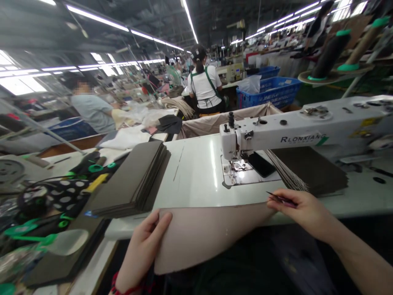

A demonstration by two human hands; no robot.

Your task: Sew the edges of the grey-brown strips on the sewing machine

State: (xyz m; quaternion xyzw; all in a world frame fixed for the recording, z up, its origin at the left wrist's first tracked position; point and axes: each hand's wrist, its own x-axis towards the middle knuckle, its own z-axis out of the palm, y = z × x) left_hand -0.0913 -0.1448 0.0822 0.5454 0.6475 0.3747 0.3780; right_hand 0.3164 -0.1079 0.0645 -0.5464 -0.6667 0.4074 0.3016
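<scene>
The left hand (143,250) has a firm, nearly closed grip on the left edge of a taupe sheet (208,237), a smooth, matte piece that looks like leather or synthetic leather and has softly curved edges. The sheet bows across to the right hand (303,215), whose grip is closed on a slim, dark pointed tool (281,199). The sheet's far corner meets those fingers, but whether they also pinch it cannot be told.

Just ahead of the left grip, a thick stack of dark grey-brown panels (132,180) lies on the glossy white bench (190,180). Ahead of the right grip stands a white long-arm sewing machine (260,133), with "RLONXIANG" in dark letters on its arm. A black smartphone (260,164) lies on the machine's metal bed, and a second, fanned stack of dark panels (307,170) sits just beside it, partly under the arm. Well beyond the right grip, a black thread cone (330,55) stands on a round stand. Beyond both grips, a co-worker in a white shirt with green apron straps (204,88) sits near blue plastic crates (270,90). Polka-dot fabric (64,194) lies well left of the left grip.
</scene>
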